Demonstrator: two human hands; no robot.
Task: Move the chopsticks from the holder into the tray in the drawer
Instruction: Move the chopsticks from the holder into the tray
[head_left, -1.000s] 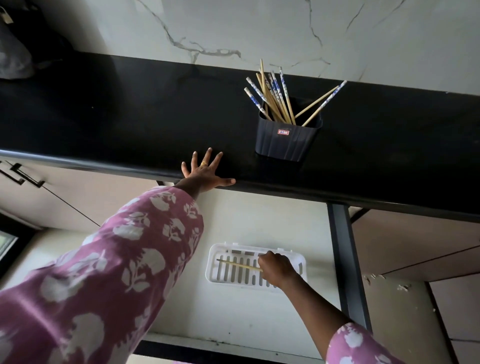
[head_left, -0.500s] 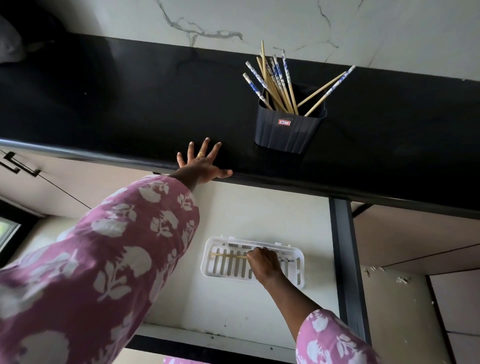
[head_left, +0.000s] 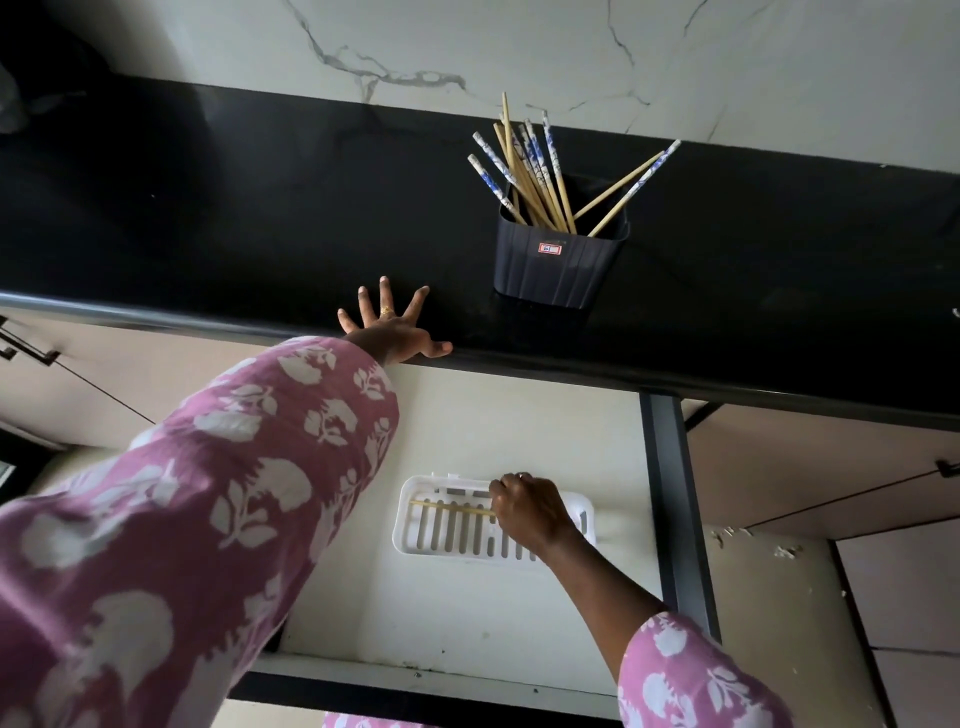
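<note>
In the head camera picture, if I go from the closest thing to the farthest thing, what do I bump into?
drawer's front edge → white tray → left hand, flat on the black counter → dark holder → marble wall

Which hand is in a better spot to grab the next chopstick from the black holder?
Probably the left hand: it rests flat, fingers spread, on the counter beside the holder, holding nothing. The right hand is down in the tray, gripping a chopstick.
</note>
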